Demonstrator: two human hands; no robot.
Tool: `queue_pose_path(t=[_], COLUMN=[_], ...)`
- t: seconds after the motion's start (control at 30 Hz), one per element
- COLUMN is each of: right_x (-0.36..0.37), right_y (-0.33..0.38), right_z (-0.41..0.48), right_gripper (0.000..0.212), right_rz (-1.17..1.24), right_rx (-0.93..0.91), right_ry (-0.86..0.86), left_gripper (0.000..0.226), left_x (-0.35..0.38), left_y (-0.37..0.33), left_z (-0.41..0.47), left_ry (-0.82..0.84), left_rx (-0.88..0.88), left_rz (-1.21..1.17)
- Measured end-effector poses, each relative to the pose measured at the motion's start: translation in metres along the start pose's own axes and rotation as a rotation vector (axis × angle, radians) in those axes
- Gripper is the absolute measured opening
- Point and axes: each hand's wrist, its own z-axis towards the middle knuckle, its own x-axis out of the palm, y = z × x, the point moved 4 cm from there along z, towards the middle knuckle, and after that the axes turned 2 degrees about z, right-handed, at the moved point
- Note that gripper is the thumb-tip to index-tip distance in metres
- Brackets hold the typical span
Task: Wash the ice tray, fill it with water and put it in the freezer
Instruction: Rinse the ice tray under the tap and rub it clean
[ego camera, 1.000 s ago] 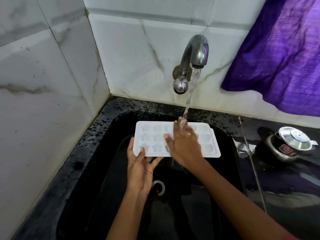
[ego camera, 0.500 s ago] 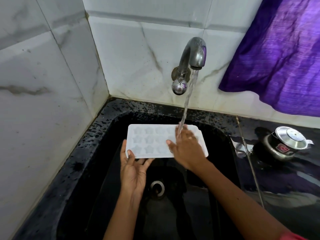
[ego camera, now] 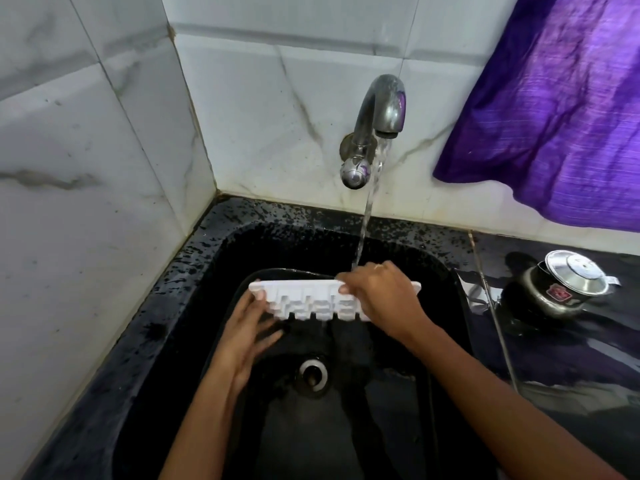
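Ice tray [ego camera: 304, 297] is up on its long edge over the sink [ego camera: 180, 292], cup bottoms facing us, and the stream [ego camera: 367, 209] from the tap [ego camera: 381, 109] lands right at the knuckles of the right hand [ego camera: 381, 299]. That hand's fingers are curled over the top rim, clamping that end. The left hand [ego camera: 246, 334] lies beneath the other end, fingers straight, propping rather than gripping. The drain [ego camera: 313, 374] sits just below and inward of the left fingertips. This looks like the washing step, rinse water tipping out. Next, I'd say, the tray must swing level, cups up, under the stream beyond the right fingers, and fill evenly without slopping before the freezer.
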Motion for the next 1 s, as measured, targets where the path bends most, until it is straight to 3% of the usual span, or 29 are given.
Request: queue_pose_path(t=[0.07, 0.2, 0.4, 0.57, 0.73, 0.87, 1.0], right_x=[-0.004, -0.004, 0.014, 0.043, 0.051, 0.046, 0.034], right_y=[-0.012, -0.027, -0.025, 0.031, 0.035, -0.027, -0.074], right_z=[0.01, 0.031, 0.044, 0.039, 0.025, 0.02, 0.013], right_gripper=[0.027, 0.025, 0.031, 0.054, 0.059, 0.068, 0.069], right_rz=[0.069, 0.209, 0.369, 0.133, 0.099, 0.059, 0.259], right_rx=[0.034, 0.143, 0.268, 0.074, -0.105, 0.127, 0.446], right_ry=[0.017, 0.082, -0.014, 0.035, 0.05, 0.095, 0.065], left_gripper=[0.026, 0.024, 0.018, 0.02, 0.023, 0.026, 0.038], left_x=[-0.009, 0.002, 0.014, 0.048, 0.056, 0.039, 0.016], left_y=[-0.003, -0.007, -0.003, 0.003, -0.001, -0.004, -0.001], left_z=[0.002, -0.006, -0.003, 0.001, 0.011, 0.016, 0.018], left_ry=[-0.058, 0.143, 0.051, 0.099, 0.056, -0.045, -0.126], left_rx=[0.124, 0.147, 0.073, 0.008, -0.028, -0.04, -0.048], left_rz=[0.275, 0.103, 0.024, -0.088, -0.125, -0.155, -0.164])
